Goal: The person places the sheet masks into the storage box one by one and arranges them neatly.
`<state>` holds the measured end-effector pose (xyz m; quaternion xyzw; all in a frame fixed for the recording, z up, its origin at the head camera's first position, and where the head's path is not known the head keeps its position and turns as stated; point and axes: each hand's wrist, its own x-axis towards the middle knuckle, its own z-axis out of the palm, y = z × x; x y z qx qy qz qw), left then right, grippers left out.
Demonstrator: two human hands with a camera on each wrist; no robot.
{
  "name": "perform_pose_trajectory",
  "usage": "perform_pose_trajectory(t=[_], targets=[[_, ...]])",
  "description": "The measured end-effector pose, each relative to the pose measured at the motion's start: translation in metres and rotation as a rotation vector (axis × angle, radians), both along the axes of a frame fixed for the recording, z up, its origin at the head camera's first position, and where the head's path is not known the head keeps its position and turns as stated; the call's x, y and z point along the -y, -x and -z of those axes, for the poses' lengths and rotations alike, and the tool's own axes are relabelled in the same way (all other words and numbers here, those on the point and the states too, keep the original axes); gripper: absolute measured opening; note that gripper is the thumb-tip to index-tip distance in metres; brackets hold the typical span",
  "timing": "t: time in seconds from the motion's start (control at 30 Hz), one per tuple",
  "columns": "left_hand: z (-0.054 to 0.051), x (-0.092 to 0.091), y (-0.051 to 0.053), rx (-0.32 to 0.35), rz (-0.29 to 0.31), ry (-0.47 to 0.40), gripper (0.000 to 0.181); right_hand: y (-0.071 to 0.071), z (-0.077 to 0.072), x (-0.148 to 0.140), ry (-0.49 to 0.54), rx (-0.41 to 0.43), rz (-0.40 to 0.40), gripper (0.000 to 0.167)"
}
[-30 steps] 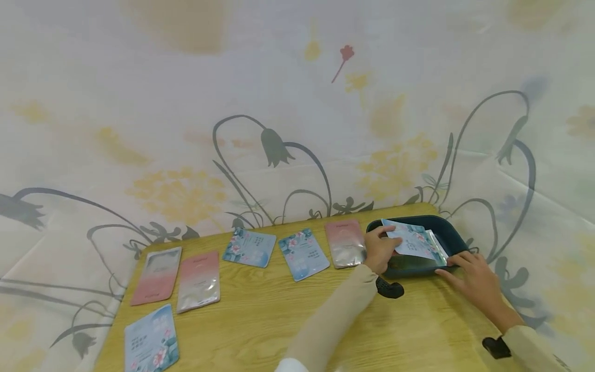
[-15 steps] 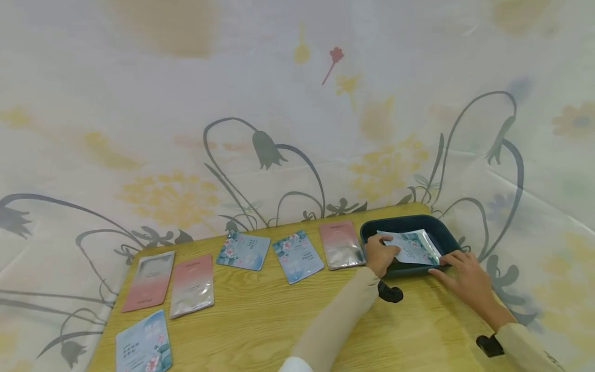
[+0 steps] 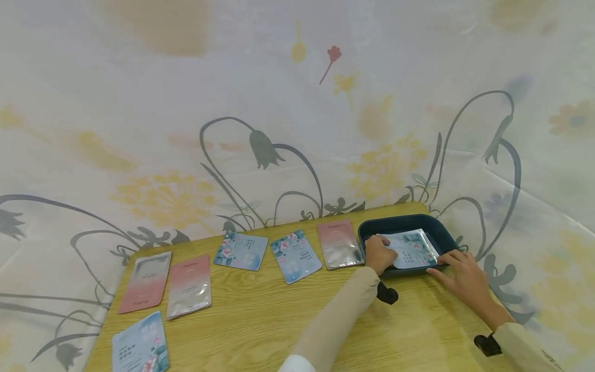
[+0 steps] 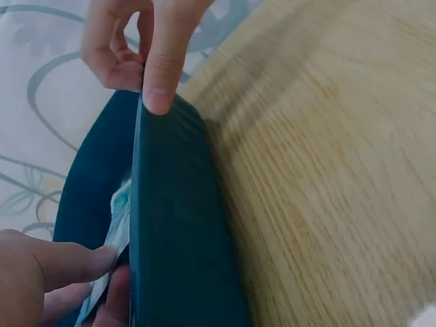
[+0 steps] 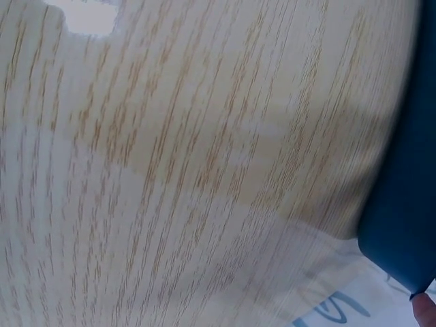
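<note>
In the head view, a blue floral face mask packet lies in a dark teal plastic basin at the table's right end. My left hand reaches over the basin's left part and pinches the packet's near-left edge. The left wrist view shows the thumb on one side of the packet and fingers on the other, just inside the wall. A silvery edge shows at the packet's right; what lies beneath is hidden. My right hand grips the basin's near-right rim, thumb outside, fingers inside.
Left of the basin, a pink-and-silver packet lies close to its wall. Blue floral packets and pink ones are spread leftward on the wood-grain table. A flower-printed cloth hangs behind.
The left hand has lowered the blue packet, which now lies flatter in the basin. The right hand keeps its grip on the rim. The whole view has shifted slightly.
</note>
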<state>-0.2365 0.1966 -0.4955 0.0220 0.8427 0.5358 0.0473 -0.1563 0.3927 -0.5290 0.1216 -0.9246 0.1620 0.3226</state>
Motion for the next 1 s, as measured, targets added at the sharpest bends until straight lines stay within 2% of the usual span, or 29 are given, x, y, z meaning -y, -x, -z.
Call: perform_pose_trajectory(t=[0.1,0.17,0.33,0.4,0.53,0.63,0.73,0.8,0.87,0.93,1.0], targets=[[0.002,0.001,0.001,-0.024,0.04,0.115,0.022,0.0,0.0,0.001,-0.004,-0.001,0.003,0.033],[0.003,0.002,0.002,-0.041,0.073,0.17,0.01,0.0,-0.001,0.002,-0.009,-0.006,-0.001,0.033],[-0.001,0.002,0.001,-0.067,0.135,0.255,0.05,0.0,-0.002,0.005,-0.009,-0.014,-0.016,0.034],[-0.001,0.002,-0.001,-0.088,0.14,0.332,0.047,0.0,-0.002,0.005,-0.005,-0.012,-0.016,0.034],[-0.003,-0.001,-0.004,-0.116,0.154,0.492,0.027,0.001,-0.001,0.005,-0.004,-0.019,-0.02,0.034],[-0.002,-0.001,-0.004,-0.116,0.148,0.542,0.016,0.001,0.001,0.005,-0.009,-0.024,-0.028,0.034],[-0.001,0.001,-0.003,-0.148,0.149,0.543,0.02,0.001,0.001,0.004,-0.012,-0.025,-0.027,0.033],[0.0,0.004,-0.001,-0.178,0.192,0.511,0.029,0.001,0.001,0.003,-0.008,-0.02,-0.02,0.033],[0.0,0.008,0.0,-0.188,0.24,0.435,0.035,0.0,0.001,0.003,-0.006,-0.015,-0.015,0.033],[-0.002,0.012,0.002,-0.193,0.288,0.361,0.031,-0.001,0.001,0.002,-0.005,-0.012,-0.014,0.033],[-0.005,0.016,0.003,-0.168,0.325,0.281,0.016,-0.001,0.001,0.001,-0.007,-0.012,-0.016,0.033]])
